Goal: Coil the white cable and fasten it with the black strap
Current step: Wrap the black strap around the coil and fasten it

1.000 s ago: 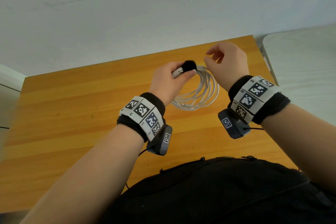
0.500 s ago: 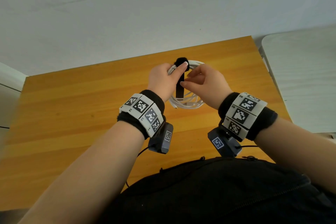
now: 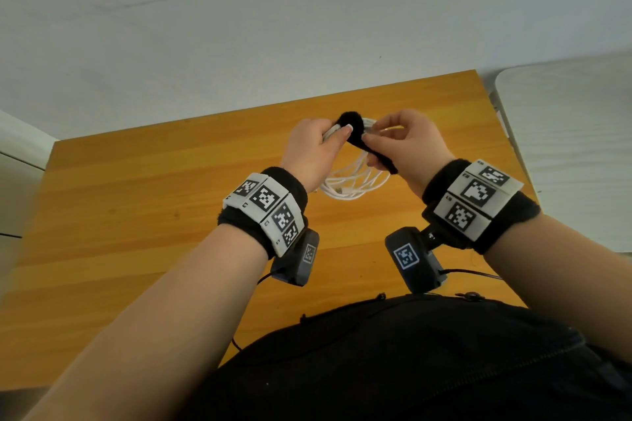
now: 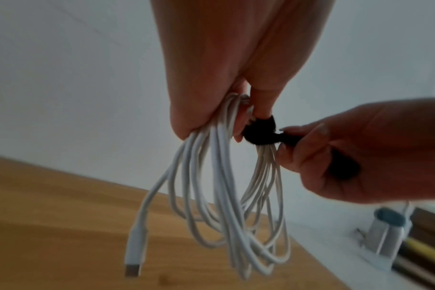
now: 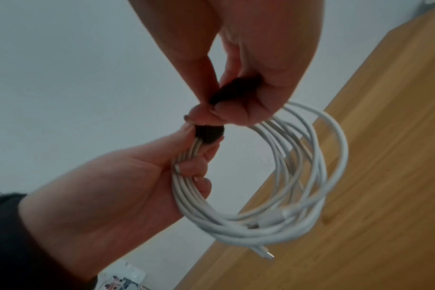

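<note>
The white cable hangs in several loops above the wooden table. My left hand grips the top of the coil, thumb against the black strap wrapped around the bundle. My right hand pinches the strap's free tail and holds it out toward the lower right. A white plug end dangles on the left of the coil.
The table's back edge meets a white wall. A white surface adjoins the table on the right. My black-clothed lap lies below the table's front edge. Some small items stand beyond the table in the left wrist view.
My right hand came down from above the coil, took hold of the strap's tail, then pulled it from hanging straight down out to the right. The left hand kept its hold on the coil.
</note>
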Demonstrator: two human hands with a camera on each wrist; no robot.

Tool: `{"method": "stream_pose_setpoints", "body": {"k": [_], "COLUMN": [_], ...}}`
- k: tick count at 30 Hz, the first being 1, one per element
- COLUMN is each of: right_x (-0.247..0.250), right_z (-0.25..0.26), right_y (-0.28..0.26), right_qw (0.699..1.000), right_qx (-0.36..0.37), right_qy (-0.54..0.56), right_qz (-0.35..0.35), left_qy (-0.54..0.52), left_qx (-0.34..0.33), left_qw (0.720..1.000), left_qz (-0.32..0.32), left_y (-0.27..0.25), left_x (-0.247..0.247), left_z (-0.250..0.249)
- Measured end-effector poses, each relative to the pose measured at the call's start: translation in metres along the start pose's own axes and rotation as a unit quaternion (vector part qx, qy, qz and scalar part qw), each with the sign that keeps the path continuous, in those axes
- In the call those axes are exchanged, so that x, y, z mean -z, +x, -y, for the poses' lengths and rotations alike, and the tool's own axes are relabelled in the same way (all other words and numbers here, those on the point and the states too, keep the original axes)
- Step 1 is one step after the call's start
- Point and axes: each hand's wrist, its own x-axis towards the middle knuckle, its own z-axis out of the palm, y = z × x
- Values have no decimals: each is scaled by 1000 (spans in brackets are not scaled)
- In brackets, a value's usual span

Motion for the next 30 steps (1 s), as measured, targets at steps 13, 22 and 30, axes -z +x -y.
{"method": "stream_pose_setpoints", "body": {"k": [13,22,30], "right_x": [16,15,16], "right_z": [17,13,5], "right_y": [-2,8,18], "right_qw": [992,982,994], "right_qx": [-6,-24,44], "right_qy": [122,175,-104], "right_qz": [13,61,-7], "left_qy": [91,95,10], "left_qx": [-3,-47,-17], "left_qw": [996,991,999], "left_qz": [11,83,47], "left_y": [3,-8,-17], "left_x": [-7,-10,-11], "left_z": [9,4,2]}}
